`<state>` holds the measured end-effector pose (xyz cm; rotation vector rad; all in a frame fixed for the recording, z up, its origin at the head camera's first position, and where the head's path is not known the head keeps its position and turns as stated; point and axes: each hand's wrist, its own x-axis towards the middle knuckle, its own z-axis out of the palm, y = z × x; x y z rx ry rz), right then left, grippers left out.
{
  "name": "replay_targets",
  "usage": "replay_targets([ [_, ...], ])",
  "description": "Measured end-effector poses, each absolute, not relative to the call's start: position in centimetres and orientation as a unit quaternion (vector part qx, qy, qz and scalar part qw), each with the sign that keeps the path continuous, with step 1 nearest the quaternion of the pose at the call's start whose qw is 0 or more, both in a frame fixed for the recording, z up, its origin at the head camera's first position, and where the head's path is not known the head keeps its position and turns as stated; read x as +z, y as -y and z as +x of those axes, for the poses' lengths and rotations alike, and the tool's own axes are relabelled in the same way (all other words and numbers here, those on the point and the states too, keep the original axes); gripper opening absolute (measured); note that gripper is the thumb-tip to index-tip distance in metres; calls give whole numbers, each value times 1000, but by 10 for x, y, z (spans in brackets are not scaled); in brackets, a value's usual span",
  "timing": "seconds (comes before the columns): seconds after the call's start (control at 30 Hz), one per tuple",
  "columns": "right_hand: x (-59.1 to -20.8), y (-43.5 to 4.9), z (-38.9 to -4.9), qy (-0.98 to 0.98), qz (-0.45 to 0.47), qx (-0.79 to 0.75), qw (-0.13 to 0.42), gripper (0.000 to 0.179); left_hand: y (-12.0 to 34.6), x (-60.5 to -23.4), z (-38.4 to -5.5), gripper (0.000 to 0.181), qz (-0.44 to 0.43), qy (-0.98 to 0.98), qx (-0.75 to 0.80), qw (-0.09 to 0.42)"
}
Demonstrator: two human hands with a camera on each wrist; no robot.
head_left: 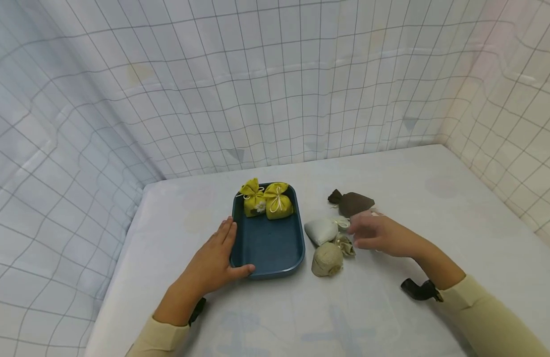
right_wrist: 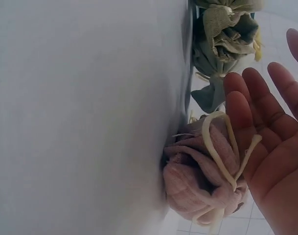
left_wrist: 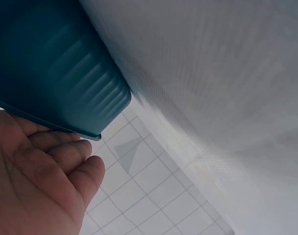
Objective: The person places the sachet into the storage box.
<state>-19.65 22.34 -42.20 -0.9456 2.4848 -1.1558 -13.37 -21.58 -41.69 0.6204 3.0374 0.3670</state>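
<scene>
Clock centred on the tray; 12 points away from the person. Tabletop: white cover, faint blue marks nearest the person. Pale curtain with dark grid lines stands along the far side and both flanks.

Blue tray: rectangular, rounded corners, ribbed outer wall. Left hand, 8–9 o'clock: at the tray rim, fingers extended, thumb spread away from them. Beige pouch, 4 o'clock: rounded, coarse weave, gathered neck. White pouch, 3 o'clock: plump, pale tie. Right hand, 3 o'clock, farther out: fingers apart, relaxed, beside the crumpled pink pouch with cream cord; contact uncertain. Dark brown pouch, 2 o'clock: on its side, neck toward 9. Two yellow pouches, inside tray at 12: upright, pale cords, white flower between.
</scene>
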Motion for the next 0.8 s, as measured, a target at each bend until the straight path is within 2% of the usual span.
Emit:
replay_targets([
  [0.07,-423,-222,-196,-855,-334,-380,110,24,216,-417,-134,118,198,-973,117,9],
  [0.8,-425,-204,-192,-861,-338,-346,158,41,217,-419,-134,119,197,-973,122,16],
])
